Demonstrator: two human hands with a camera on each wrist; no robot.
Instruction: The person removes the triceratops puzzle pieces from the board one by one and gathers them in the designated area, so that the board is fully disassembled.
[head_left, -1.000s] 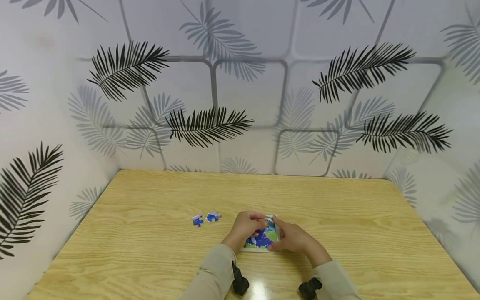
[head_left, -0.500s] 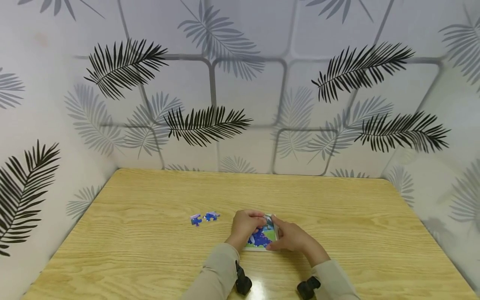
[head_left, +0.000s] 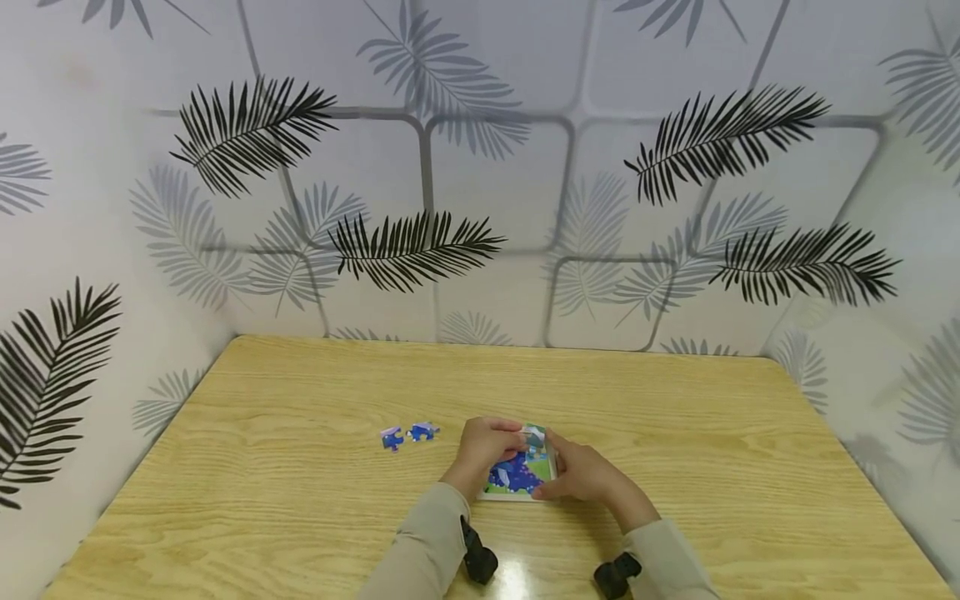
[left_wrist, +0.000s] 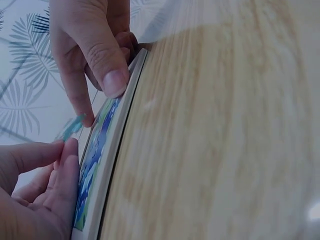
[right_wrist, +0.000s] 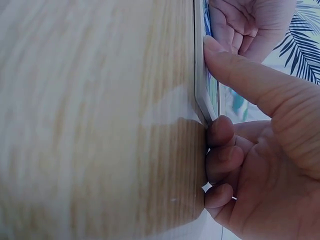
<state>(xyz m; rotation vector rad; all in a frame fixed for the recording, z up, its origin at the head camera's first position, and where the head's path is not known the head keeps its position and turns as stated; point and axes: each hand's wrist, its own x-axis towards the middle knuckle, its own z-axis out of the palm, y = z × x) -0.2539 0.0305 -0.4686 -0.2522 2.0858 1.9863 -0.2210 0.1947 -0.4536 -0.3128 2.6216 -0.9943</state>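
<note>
A jigsaw puzzle in a shallow, pale-rimmed tray [head_left: 517, 497] lies on the table, its picture mostly blue and green. Between thumb and forefinger, my left hand [head_left: 483, 450] pinches a teal puzzle piece [left_wrist: 74, 127], tilted above the tray's far part; in the head view the piece [head_left: 534, 435] appears at the far right corner. My right hand [head_left: 588, 473] grips the tray's right side. In the right wrist view its thumb [right_wrist: 215, 45] lies on the rim and its other fingers curl against the tray's edge. The left hand covers the puzzle's left part in the head view.
Two loose blue and lilac puzzle pieces, one [head_left: 392, 439] beside the other [head_left: 423, 432], lie left of the tray. The wooden table [head_left: 300, 517] meets a leaf-patterned wall [head_left: 487, 292] at the back. Black wrist cameras sit at both cuffs.
The left hand has drawn slightly back to the left, and the pinched piece now shows tilted up over the far corner. My right hand keeps its grip on the tray.
</note>
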